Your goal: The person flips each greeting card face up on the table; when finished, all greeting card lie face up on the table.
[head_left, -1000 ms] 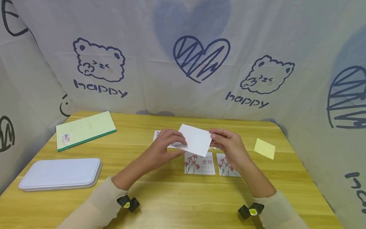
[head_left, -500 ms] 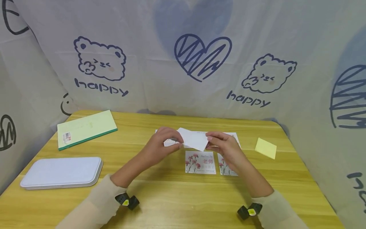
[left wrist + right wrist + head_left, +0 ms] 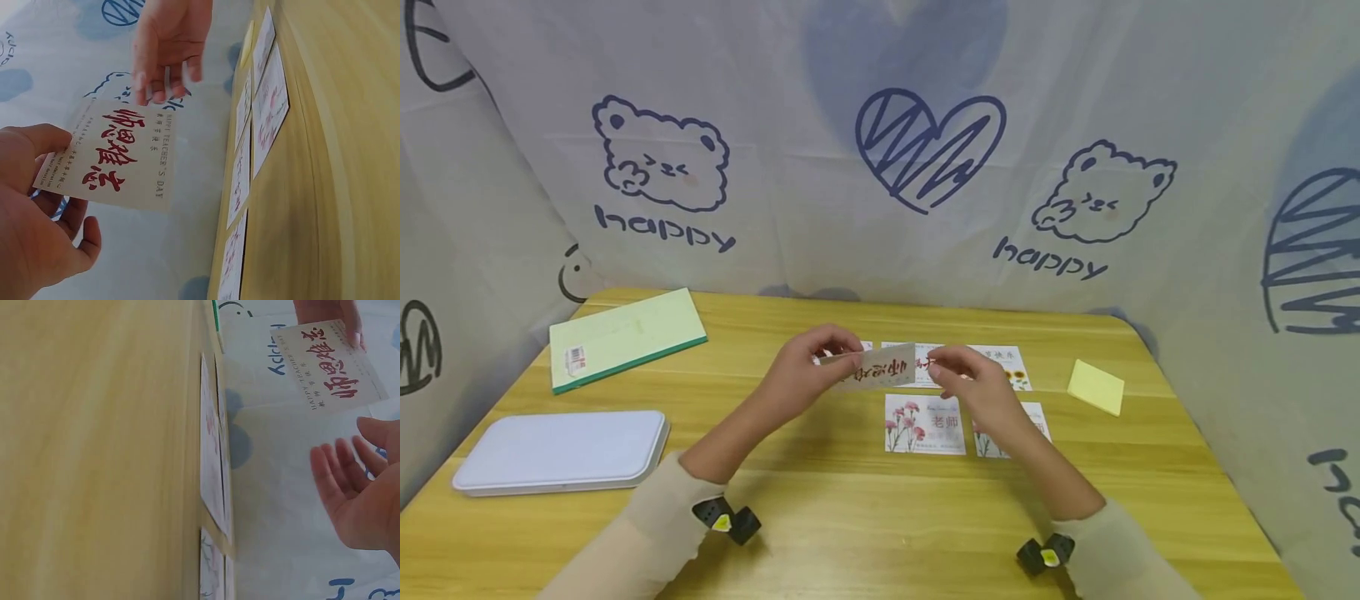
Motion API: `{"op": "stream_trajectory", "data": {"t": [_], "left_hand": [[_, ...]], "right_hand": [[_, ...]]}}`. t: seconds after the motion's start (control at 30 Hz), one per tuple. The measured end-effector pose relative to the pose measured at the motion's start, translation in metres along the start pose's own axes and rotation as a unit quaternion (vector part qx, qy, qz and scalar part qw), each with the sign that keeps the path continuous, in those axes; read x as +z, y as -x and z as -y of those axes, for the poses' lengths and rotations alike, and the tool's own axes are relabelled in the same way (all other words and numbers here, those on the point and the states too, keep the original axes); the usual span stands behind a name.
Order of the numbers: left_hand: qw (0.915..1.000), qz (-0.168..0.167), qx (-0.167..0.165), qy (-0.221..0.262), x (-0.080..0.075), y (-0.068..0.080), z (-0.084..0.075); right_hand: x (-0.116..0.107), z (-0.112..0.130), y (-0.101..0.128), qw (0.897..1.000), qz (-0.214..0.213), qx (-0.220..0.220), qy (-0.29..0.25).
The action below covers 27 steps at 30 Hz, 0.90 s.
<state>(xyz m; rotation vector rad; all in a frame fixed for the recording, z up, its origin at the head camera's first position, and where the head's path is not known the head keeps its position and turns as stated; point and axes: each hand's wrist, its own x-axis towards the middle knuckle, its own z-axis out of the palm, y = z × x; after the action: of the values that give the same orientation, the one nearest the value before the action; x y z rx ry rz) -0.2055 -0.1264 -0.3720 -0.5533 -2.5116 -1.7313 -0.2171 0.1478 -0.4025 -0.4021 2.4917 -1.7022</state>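
Note:
My left hand (image 3: 805, 371) pinches a greeting card (image 3: 887, 367) by one edge, thumb on its printed face. Large red Chinese characters and the line "HAPPY TEACHER'S DAY" show on the card (image 3: 115, 156) in the left wrist view. It is held tilted above the table. Off its other end, my right hand (image 3: 977, 383) has relaxed, spread fingers holding nothing; the right wrist view shows a gap between that hand (image 3: 362, 487) and the card. Beneath lie more cards in two rows: a pink-flower card (image 3: 924, 424) in front, a sunflower card (image 3: 1009, 367) behind, others partly covered by my hands.
A white flat case (image 3: 560, 452) lies on the left of the wooden table (image 3: 880, 525), with a pale green pad (image 3: 627, 340) behind it. Yellow sticky notes (image 3: 1096, 387) sit at the right. A printed cloth (image 3: 820, 208) hangs behind the table.
Both hands held the card with its blank white side showing. It has since been turned so the red lettering faces me, and my right hand has let go of it.

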Motion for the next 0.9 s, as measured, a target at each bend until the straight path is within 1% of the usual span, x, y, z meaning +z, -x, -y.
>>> {"op": "stream_trajectory", "data": {"t": [0.07,0.17,0.23,0.33,0.4,0.47,0.63,0.73,0.9], "left_hand": [[0.9992,0.015,-0.017,0.034,0.001,-0.001,0.000],[0.9953,0.040,-0.044,0.076,0.003,0.000,0.000],[0.9929,0.054,-0.059,0.088,0.006,0.000,0.001],[0.9915,0.070,-0.067,0.087,0.008,0.001,0.002],[0.9921,0.076,-0.063,0.077,0.009,0.001,0.003],[0.9932,0.081,-0.053,0.064,0.010,0.001,0.004],[0.9944,0.100,-0.022,0.026,0.015,0.001,0.004],[0.9934,0.114,-0.006,0.013,0.018,0.003,0.002],[0.9910,0.134,0.000,-0.003,0.021,0.005,-0.001]], "right_hand": [[0.001,0.004,0.003,0.999,-0.018,-0.030,0.005],[0.004,0.012,0.008,0.998,-0.017,-0.061,0.013],[0.007,0.016,0.010,0.997,-0.011,-0.078,0.015],[0.010,0.017,0.011,0.996,-0.012,-0.092,0.016],[0.011,0.016,0.012,0.995,-0.011,-0.095,0.013],[0.011,0.016,0.013,0.995,-0.005,-0.096,0.023],[0.013,0.019,0.014,0.993,0.034,-0.094,0.057],[0.016,0.022,0.015,0.994,0.053,-0.082,0.053],[0.019,0.025,0.017,0.994,0.061,-0.078,0.052]]}}
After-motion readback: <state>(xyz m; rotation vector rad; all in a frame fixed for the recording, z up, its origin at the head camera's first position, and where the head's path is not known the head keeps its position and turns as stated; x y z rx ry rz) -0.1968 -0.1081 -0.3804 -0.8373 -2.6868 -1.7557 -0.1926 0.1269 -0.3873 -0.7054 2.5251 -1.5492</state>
